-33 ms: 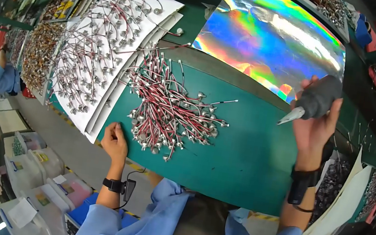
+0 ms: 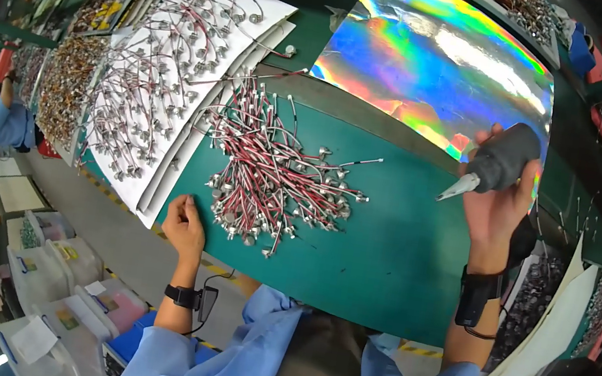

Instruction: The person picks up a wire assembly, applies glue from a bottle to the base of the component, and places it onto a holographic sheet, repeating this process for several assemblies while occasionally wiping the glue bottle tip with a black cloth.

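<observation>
Green matting covers the counter (image 2: 399, 266), which runs across the view in a workshop where another person in a blue top (image 2: 0, 121) sits far off to the left. Near the middle of the counter lies a loose heap of short red and white wire leads (image 2: 271, 179) with small metal caps at their ends, tangled over one another. The left hand (image 2: 185, 226) rests at the counter's near edge, just beside the lower left of that heap, fingers curled loosely and holding nothing that can be seen. The right hand (image 2: 500, 200) is raised over the right part of the counter, well apart from the heap, and is wrapped tightly around a dark grey dispenser bottle (image 2: 498, 164) whose pale pointed nozzle aims left and downward toward the leads (the tip hangs clear of the surface). Behind the bottle a large sheet of rainbow-sheened foil (image 2: 431, 59) lies flat. To the left of the heap, white cards (image 2: 168, 80) are stacked at a slant, with many more capped leads laid out in rows on the top one. Clear plastic bins (image 2: 59, 276) stand on the floor below.
</observation>
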Motion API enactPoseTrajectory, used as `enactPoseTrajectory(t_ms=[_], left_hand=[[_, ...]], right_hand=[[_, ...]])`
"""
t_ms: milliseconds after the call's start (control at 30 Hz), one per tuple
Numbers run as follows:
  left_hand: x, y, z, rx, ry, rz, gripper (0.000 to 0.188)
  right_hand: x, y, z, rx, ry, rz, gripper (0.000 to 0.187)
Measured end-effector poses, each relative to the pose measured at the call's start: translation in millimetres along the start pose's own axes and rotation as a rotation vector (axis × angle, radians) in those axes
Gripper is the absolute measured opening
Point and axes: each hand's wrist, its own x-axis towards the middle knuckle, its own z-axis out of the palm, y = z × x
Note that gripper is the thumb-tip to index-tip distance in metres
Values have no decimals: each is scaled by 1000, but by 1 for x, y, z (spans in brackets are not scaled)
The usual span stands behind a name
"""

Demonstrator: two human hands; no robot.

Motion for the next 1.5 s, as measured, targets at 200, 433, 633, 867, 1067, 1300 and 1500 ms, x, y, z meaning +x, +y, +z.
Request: enactPoseTrajectory(t_ms=[200, 433, 633, 867, 1067, 1300, 1500], left_hand=[[-7, -7, 0, -153, 55, 58, 16], [15, -16, -39, -447, -467, -196, 26], [9, -27, -114, -238, -618, -167, 35], [23, -40, -132, -58, -598, 113, 35], [45, 9, -119, -119, -724, 190, 34], [52, 94, -50, -198, -779, 403, 30], [38, 147, 40, -26, -699, 717, 24]], right_hand=[[-36, 25, -49, 92, -92, -55, 55], [-58, 41, -85, 219, -217, 25, 51], [-54, 56, -93, 163, -235, 30, 44], [-59, 56, -86, 115, -162, 73, 51], [-60, 63, -72, 136, -93, -20, 52], [-37, 58, -64, 199, 45, -38, 42], [-20, 63, -58, 229, 74, 30, 39]])
